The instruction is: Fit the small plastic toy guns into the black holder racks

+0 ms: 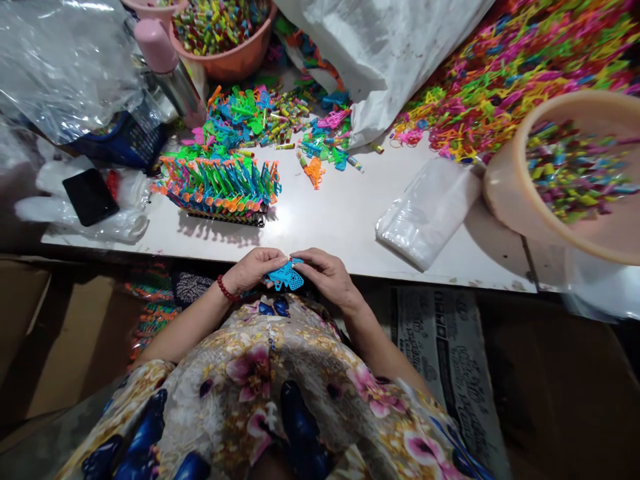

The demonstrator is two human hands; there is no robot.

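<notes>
I hold a small blue plastic toy piece (286,276) with a meshed, racket-like part between both hands, just below the near edge of the counter (340,220) and above my flowered lap. My left hand (253,268) has its grip closed on the piece's left end, fingers curled over it; my right hand (325,272) pinches the top right end between thumb and fingertips. My fingers hide much of the piece, so its full shape is hard to make out.

Just beyond my grip on the counter sits a rack of assembled toys (220,190), orange, green and blue, packed in rows. Further out lies a loose heap of coloured plastic parts (280,117), too small and jumbled to tell apart. To the right of my grip lies a flat clear plastic bag (427,213), and past it a beige basin (505,193) of coloured sticks, blurred and cut off by the frame edge. A white sack (385,53) covers part of the big multicoloured pile (525,73) at far right. To the far left, a black phone (90,195) rests on crumpled clear plastic, and a pink-capped bottle (170,73) stands beside an orange basin (235,60) that is cut off at the top.
</notes>
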